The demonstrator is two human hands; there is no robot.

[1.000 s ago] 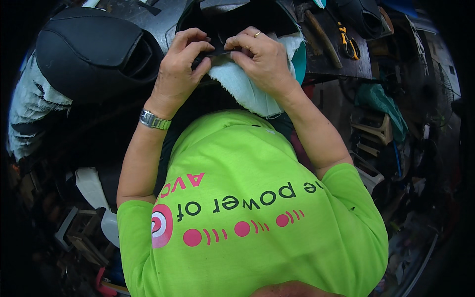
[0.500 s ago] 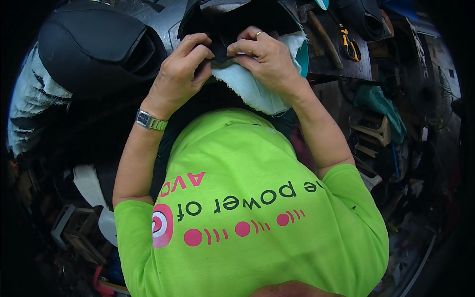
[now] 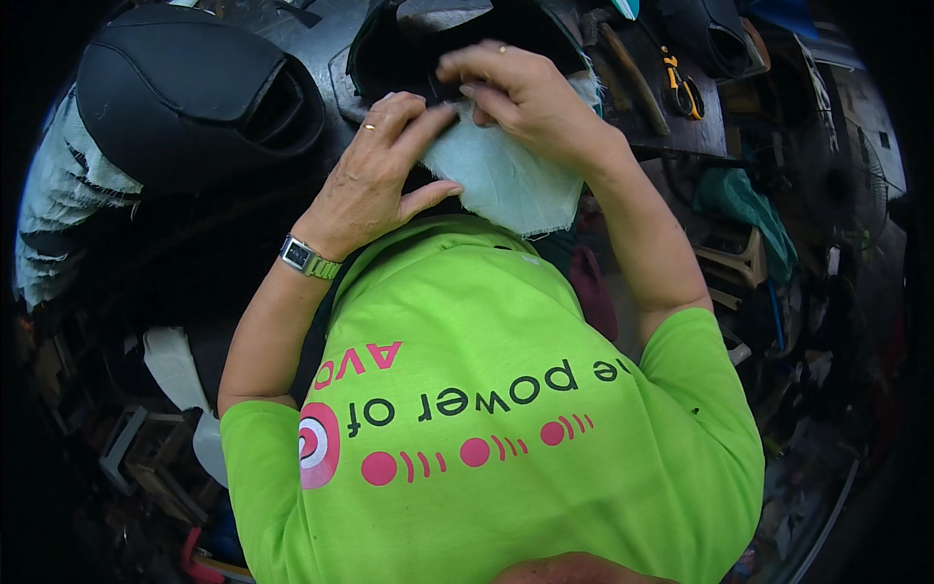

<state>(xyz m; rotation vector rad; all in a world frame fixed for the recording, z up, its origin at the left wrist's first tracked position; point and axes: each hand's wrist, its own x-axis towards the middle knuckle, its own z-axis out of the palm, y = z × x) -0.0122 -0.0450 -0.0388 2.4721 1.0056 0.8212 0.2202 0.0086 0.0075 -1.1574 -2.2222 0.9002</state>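
Fingers of my left hand (image 3: 365, 183) spread, thumb apart, at the pale cloth (image 3: 516, 185).
I cannot tell whether my blurred right hand (image 3: 540, 102) grips anything near the black piece (image 3: 545, 39).

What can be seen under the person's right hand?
Frayed pale cloth shows below the right hand, and black material beyond it. What the hand covers cannot be seen.

Fisheye view with black vignetting at the sides and straight edges bowed toward the rim. The shirt (image 3: 506, 409) is brightly lit; the lower left sinks into deep shadow. A pale sheen lies on the tabletop (image 3: 313, 47). The right hand (image 3: 530, 97) is motion-blurred; the fan (image 3: 843, 167) is indistinct.
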